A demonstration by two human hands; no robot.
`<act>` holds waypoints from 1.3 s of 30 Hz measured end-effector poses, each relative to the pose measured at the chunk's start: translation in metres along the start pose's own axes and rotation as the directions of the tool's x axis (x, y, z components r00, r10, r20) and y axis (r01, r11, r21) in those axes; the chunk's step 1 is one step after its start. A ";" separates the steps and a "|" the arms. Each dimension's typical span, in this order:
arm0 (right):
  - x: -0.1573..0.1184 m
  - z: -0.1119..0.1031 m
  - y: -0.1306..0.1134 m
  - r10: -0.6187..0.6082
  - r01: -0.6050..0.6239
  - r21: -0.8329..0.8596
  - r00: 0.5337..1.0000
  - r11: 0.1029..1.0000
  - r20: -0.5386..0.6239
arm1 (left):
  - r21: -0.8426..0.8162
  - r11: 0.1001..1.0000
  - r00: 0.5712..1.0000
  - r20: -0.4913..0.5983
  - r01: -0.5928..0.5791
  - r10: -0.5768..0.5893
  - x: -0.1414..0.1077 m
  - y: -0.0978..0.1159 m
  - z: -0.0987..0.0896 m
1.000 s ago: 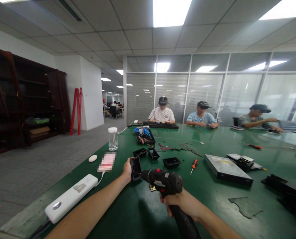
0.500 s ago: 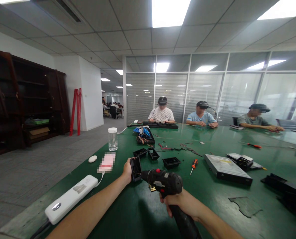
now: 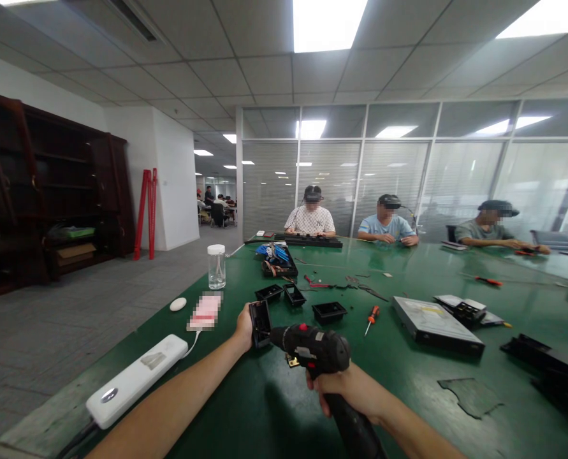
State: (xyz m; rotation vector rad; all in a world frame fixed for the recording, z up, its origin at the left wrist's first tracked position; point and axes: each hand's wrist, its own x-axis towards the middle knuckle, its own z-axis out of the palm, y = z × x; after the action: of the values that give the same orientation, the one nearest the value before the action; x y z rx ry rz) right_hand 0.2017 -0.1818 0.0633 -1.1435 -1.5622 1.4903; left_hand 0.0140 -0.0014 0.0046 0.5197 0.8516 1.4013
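Observation:
My left hand (image 3: 245,327) is closed on the left side of a black plastic housing (image 3: 261,324), tilted upright with its open side toward the right. My right hand (image 3: 334,384) is wrapped round the grip of a black power drill (image 3: 315,347). The drill's nose points left and reaches the housing; whether its bit touches anything inside is hidden. Just below the drill's nose, a small brass-coloured piece (image 3: 293,362) shows. Beyond the housing lie black frames (image 3: 329,312), and an orange screwdriver (image 3: 373,318) is to their right.
On the green table (image 3: 245,408) are a white power strip (image 3: 138,381), a lidded jar (image 3: 217,268), a pink phone (image 3: 206,312), a tray of blue wires (image 3: 276,258), a silver disc drive (image 3: 436,325) and a thin dark fragment (image 3: 472,395). Three people sit across.
My hands, the housing and the drill have hardly moved. At the far right, a seated person's hands have shifted slightly, with an orange and dark item now showing there.

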 end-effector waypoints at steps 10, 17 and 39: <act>0.000 0.000 0.000 -0.004 0.004 0.002 1.000 1.000 0.003 | -0.008 1.000 1.000 -0.015 0.017 -0.017 -0.002 0.002 0.001; 0.001 -0.001 0.003 -0.009 0.009 0.018 1.000 1.000 0.012 | 0.000 1.000 1.000 -0.001 -0.004 0.004 -0.001 0.001 0.000; -0.002 0.000 -0.002 0.003 -0.003 0.015 1.000 1.000 0.011 | -0.007 1.000 1.000 -0.015 0.014 -0.014 -0.002 0.001 0.001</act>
State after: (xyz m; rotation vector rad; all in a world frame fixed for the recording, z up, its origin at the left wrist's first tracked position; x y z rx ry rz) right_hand 0.2023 -0.1835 0.0650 -1.1318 -1.5550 1.5098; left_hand 0.0139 -0.0032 0.0060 0.4979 0.8604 1.3964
